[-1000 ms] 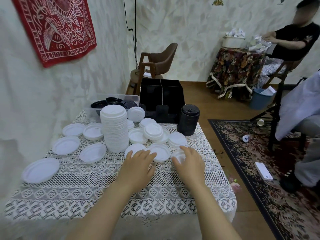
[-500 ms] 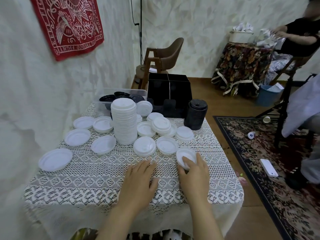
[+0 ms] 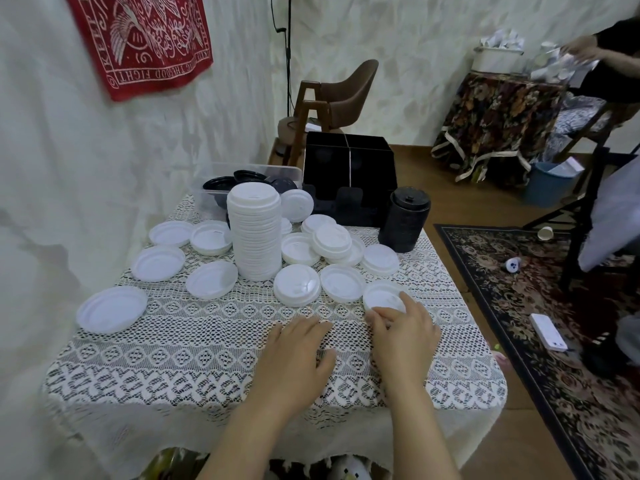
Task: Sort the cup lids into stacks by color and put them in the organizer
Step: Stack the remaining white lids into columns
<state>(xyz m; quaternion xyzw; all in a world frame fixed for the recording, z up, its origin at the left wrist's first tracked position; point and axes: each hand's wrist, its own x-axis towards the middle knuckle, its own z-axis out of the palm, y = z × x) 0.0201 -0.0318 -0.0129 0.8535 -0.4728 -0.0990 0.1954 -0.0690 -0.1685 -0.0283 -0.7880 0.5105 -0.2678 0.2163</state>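
One white stack [image 3: 254, 233] stands, the organizer [image 3: 349, 168] looks unfilled. My right hand [image 3: 403, 332] has its fingers clamped on a near lid [image 3: 382, 296]; my left hand [image 3: 294, 351] rests, fingers apart.

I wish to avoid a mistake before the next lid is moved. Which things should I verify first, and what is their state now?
1. Right hand holds the near white lid by its rim: ok.
2. Left hand free, flat on the tablecloth: ok.
3. Tall white stack upright, top bare: ok.
4. Organizer compartments free: cannot tell, inside is dark.
5. Loose white lids all stacked: not ok, many lie scattered.
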